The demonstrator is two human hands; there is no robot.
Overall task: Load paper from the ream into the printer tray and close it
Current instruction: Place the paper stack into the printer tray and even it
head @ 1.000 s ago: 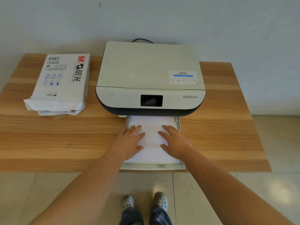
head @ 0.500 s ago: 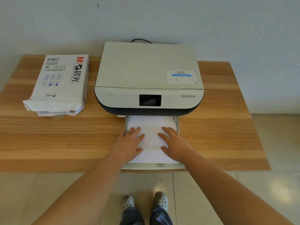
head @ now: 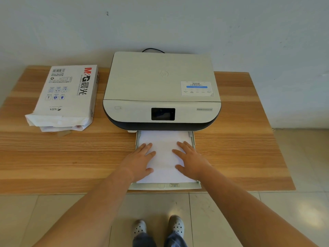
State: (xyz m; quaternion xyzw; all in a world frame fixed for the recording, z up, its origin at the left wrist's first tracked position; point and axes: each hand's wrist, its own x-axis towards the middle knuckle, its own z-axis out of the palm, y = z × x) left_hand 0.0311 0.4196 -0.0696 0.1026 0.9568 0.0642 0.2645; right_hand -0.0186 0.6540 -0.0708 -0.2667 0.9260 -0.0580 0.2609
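Observation:
A white printer (head: 161,90) stands at the back middle of the wooden table (head: 71,157). Its paper tray (head: 165,186) is pulled out toward me, reaching the table's front edge. A stack of white paper (head: 164,155) lies flat in the tray. My left hand (head: 139,162) rests palm down on the paper's left side, fingers spread. My right hand (head: 190,160) lies flat on the right side in the same way. Neither hand grips anything. The opened ream (head: 65,97), a white wrapper with red and black print, lies to the left of the printer.
A black cable (head: 153,50) leaves the printer's back toward the pale wall. The table's front edge runs just beyond the tray's front. Tiled floor and my two grey shoes (head: 158,227) show below.
Both hands stay flat on the paper. The tray and paper look slightly further in under the printer than one second ago; the view has shifted a little.

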